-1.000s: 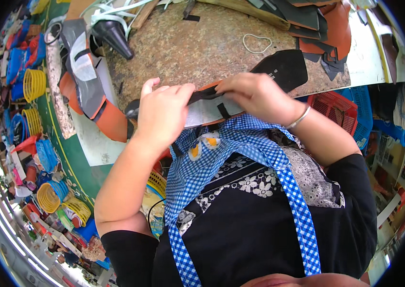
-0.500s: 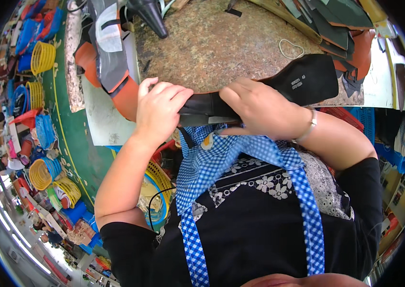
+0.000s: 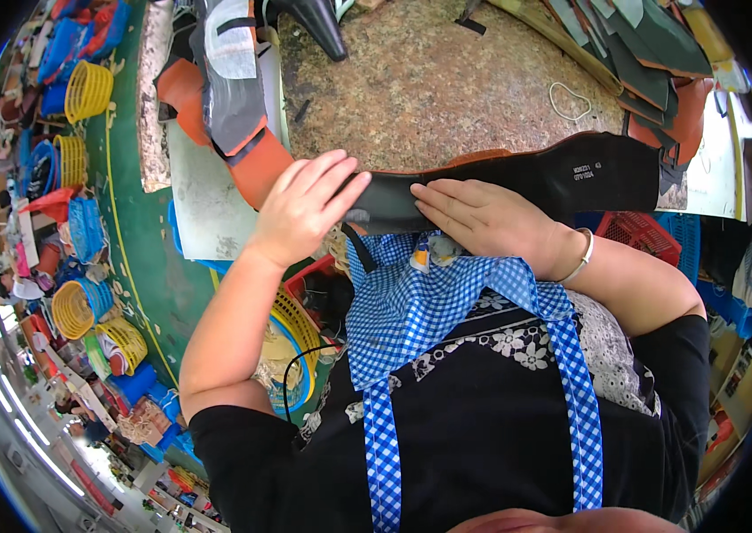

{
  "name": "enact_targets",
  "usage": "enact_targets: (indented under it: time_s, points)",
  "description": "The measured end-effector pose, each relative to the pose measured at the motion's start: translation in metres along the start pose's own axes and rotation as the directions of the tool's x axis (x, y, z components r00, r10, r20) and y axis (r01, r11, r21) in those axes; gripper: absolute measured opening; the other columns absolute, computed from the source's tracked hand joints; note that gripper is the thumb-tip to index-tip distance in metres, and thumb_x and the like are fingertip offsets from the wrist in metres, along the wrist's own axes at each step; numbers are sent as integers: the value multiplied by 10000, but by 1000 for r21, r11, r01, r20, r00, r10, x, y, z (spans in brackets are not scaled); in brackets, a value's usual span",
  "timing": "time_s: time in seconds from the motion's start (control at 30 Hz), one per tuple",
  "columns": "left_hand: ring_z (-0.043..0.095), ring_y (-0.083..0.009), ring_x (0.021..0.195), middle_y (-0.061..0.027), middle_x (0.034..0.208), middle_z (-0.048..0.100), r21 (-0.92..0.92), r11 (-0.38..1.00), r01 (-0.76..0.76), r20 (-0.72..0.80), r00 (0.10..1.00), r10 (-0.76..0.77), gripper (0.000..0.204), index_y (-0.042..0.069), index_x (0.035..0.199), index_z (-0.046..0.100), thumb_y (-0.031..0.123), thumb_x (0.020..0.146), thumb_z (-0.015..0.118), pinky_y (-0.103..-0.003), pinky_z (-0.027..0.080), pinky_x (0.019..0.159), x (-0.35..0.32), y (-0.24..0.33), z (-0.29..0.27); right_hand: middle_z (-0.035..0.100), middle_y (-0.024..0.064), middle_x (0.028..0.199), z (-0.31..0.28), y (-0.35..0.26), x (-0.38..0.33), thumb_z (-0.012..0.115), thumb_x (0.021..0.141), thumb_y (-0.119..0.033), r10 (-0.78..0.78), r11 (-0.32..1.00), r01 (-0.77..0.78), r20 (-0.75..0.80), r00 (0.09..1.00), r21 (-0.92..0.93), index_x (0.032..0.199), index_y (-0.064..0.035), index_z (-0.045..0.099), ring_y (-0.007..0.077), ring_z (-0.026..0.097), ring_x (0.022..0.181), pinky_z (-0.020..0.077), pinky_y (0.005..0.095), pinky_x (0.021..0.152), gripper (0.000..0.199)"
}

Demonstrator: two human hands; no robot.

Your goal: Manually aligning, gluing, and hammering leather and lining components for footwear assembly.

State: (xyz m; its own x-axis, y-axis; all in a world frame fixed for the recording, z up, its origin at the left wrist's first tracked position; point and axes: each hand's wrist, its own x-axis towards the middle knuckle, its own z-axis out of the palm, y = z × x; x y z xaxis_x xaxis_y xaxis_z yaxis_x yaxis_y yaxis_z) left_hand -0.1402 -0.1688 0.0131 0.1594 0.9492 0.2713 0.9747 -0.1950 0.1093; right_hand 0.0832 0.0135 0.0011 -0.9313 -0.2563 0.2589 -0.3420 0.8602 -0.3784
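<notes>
Both hands press a long black leather piece point(image 3: 518, 182) against the near edge of the speckled table point(image 3: 447, 80): the left hand point(image 3: 300, 213) curls over its left end, gripping it, while the right hand point(image 3: 492, 222) lies flat, fingers spread. Orange and grey leather pieces point(image 3: 234, 98) lie just left (yellow baskets point(image 3: 87, 89) sit on the green floor point(image 3: 140, 231)).

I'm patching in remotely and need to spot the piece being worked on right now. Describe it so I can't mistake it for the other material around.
Start at the speckled brown worktable, then drop to its near edge, just above the blue checked apron. There a long black piece lies across the edge, with the left hand on one end and the right hand pressing its middle. Unlike the stacked dark green sheets at the far right, it is black, single and has a brown edge.
</notes>
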Motion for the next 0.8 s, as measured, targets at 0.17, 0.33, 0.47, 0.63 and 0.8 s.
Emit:
enact_targets:
  time_s: [0.17, 0.33, 0.47, 0.63, 0.8]
  points:
    - [591, -317, 1142, -136, 1135, 652, -75, 992, 104, -149, 982, -114, 303, 6, 1036, 684, 98, 751, 633, -415, 498, 903, -12, 20, -10, 505, 250, 1362, 1, -4, 3, 524, 812, -195, -31, 991, 40, 71, 997, -126, 1222, 139, 542, 323, 516, 1200, 461, 366, 938, 529]
    - [572, -307, 1183, -135, 1272, 593, -237, 970, 44, 51, 998, -33, 451, -12, 1171, 620, 49, 725, 646, -410, 472, 971, 16, 74, 16, 611, 189, 1132, -27, -4, -19, 569, 725, -142, 197, 980, -195, 140, 970, -29, 1057, 82, 624, 311, 589, 1051, 509, 339, 830, 404]
    - [563, -300, 1179, -128, 1284, 578, -225, 956, 189, 102, 980, -170, 435, -12, 1193, 611, 89, 771, 613, -401, 470, 940, 26, 83, 21, 633, 129, 1014, -34, -3, -37, 581, 689, -110, 86, 995, -91, -129, 988, -29, 975, 46, 637, 293, 608, 1008, 522, 350, 828, 330]
    - [555, -294, 1156, -133, 1252, 577, -234, 969, 82, 38, 996, -75, 432, -18, 1150, 628, 90, 731, 630, -397, 487, 918, 59, 98, 36, 632, 124, 1005, -50, 7, -38, 774, 645, -114, 276, 952, -265, -58, 959, 153, 1011, 6, 667, 298, 606, 994, 494, 397, 903, 400]
    - [604, -314, 1108, -162, 1277, 557, -560, 748, 357, 99, 925, -368, 417, 31, 1145, 626, 49, 749, 757, -383, 513, 942, 58, 89, 27, 621, 99, 1034, -51, 14, -44, 799, 635, -169, 262, 965, -260, -92, 961, 26, 1000, -40, 686, 286, 597, 1001, 490, 390, 893, 404]
